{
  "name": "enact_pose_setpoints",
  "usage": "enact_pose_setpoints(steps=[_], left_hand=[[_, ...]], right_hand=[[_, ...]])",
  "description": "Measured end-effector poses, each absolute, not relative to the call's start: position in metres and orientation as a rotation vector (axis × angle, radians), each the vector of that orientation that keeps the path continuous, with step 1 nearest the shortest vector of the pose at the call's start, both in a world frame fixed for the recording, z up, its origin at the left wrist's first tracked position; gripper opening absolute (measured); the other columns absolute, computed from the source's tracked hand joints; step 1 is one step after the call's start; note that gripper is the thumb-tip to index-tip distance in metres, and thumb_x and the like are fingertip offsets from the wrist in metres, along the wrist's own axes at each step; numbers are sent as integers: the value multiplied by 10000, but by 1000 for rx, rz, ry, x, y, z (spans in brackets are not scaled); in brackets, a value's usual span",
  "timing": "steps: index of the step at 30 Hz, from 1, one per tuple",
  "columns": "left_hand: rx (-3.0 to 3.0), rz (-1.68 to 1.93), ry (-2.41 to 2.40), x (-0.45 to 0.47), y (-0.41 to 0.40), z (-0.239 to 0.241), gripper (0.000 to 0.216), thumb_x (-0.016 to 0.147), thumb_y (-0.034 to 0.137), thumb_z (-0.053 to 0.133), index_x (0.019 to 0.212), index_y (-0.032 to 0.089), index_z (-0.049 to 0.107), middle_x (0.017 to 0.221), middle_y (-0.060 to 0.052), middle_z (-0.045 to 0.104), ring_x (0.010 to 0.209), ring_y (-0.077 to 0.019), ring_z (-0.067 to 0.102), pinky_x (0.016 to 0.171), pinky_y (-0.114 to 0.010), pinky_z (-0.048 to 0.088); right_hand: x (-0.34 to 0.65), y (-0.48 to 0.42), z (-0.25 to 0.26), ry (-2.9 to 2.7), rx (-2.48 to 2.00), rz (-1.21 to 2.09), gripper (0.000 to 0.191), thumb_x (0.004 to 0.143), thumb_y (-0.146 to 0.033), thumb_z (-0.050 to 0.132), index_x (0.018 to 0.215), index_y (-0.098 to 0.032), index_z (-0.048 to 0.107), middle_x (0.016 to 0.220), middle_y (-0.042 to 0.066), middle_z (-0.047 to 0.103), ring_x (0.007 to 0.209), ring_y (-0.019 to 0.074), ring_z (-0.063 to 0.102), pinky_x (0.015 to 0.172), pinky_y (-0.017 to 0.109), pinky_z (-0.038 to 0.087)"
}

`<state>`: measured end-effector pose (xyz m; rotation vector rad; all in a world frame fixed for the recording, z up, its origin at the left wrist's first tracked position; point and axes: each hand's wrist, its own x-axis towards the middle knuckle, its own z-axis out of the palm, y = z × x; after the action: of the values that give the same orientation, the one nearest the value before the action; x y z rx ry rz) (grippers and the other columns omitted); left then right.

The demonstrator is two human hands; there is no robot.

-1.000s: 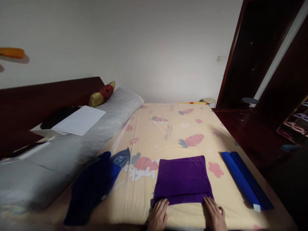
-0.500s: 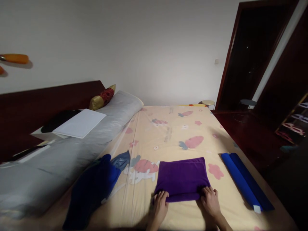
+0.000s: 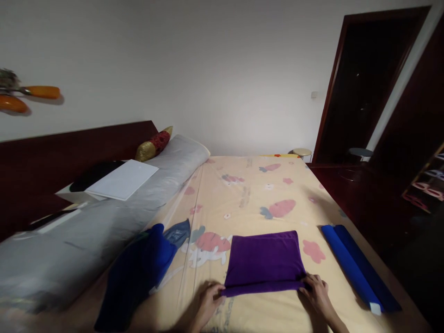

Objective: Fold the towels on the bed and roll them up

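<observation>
A folded purple towel (image 3: pixel 265 259) lies flat on the bed sheet in front of me, its near edge turned over into a narrow strip. At the left end of that strip, my left hand (image 3: pixel 210 298) pinches the corner between thumb and fingers. My right hand (image 3: pixel 316 292) has its fingers closed on the strip's right end. To the right lie two blue rolled towels (image 3: pixel 357 266) side by side, one with a white tag. A crumpled dark blue cloth (image 3: pixel 138 273) sits left of my left hand.
The bed sheet (image 3: pixel 243 212) has a carrot and rabbit print. Along the headboard (image 3: pixel 83 138) runs a long grey covered bolster (image 3: pixel 145 187) with a white flat board (image 3: pixel 123 179) and a red-gold cushion (image 3: pixel 155 144) by it. Stools (image 3: pixel 302 152) stand beyond the bed.
The towel's near edge has been turned into a tighter strip. My left hand has shifted left to the corner, and my right hand slightly right. The view has shifted slightly.
</observation>
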<state>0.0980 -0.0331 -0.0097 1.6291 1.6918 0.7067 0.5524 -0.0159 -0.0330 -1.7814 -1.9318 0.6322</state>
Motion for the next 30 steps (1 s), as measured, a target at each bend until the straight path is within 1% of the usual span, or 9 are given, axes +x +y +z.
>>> enact_pose_setpoints(steps=[6,8,10,13,15,18,23,27,30], left_hand=[[1639,489,1737,86,-29,-1,263,624,177,662,880,210,711,847,0,678,841,-183,640,829,-302,512],[1643,430,1787,89,-27,-2,278,626,127,645,888,193,707,859,-8,692,855,-185,651,844,-301,509],[1639,406,1883,104,-26,-6,337,662,81,576,961,184,692,976,-39,703,997,-220,638,946,-357,474],[1730,434,2092,152,-28,-16,561,718,12,423,1215,203,599,1311,-73,602,1317,-257,447,1127,-462,311],[1982,422,2082,193,-31,-24,665,744,-16,347,1330,246,522,1416,-32,537,1359,-205,409,1151,-398,309],[2393,389,1726,240,-34,-35,617,861,75,317,1428,308,395,1463,43,495,1335,-134,448,1125,-303,373],[2578,393,1838,209,-31,-41,510,972,325,309,1476,310,238,1494,27,434,1344,-169,452,1066,-374,434],[2563,362,2071,155,-31,-41,476,972,363,319,1446,330,290,1484,12,440,1351,-221,443,1067,-465,401],[2590,415,2103,168,-28,-46,494,969,261,296,1456,330,260,1495,8,421,1376,-222,408,1089,-504,364]], right_hand=[[575,-13,-24,-2097,-1818,737,292,802,-474,543,951,-272,692,995,48,699,983,247,593,912,418,384],[573,-12,-22,-2097,-1881,683,279,803,-408,524,981,-273,690,1065,59,694,1022,260,588,913,434,387],[559,-13,-19,-2062,-1939,552,325,805,-307,481,1061,-265,677,1182,87,662,1104,288,565,942,473,377],[511,-17,-16,-2076,-1832,397,448,815,-213,423,1215,-240,622,1292,109,614,1191,276,541,1033,475,345],[471,-22,-17,-2186,-1599,466,471,869,-248,393,1311,-246,555,1347,82,587,1241,236,523,1077,424,339],[427,-25,-25,-2302,-1413,591,490,940,-373,340,1406,-269,448,1447,47,493,1328,219,456,1120,426,320],[462,-13,-44,-2176,-1708,452,536,955,-511,293,1392,-255,470,1459,60,459,1371,249,404,1128,495,313],[510,-4,-47,-2091,-1882,294,513,951,-458,322,1374,-225,493,1459,70,456,1367,258,407,1112,507,326],[488,-3,-39,-2083,-1891,310,492,951,-351,288,1369,-205,502,1478,80,427,1398,264,356,1129,517,285]])
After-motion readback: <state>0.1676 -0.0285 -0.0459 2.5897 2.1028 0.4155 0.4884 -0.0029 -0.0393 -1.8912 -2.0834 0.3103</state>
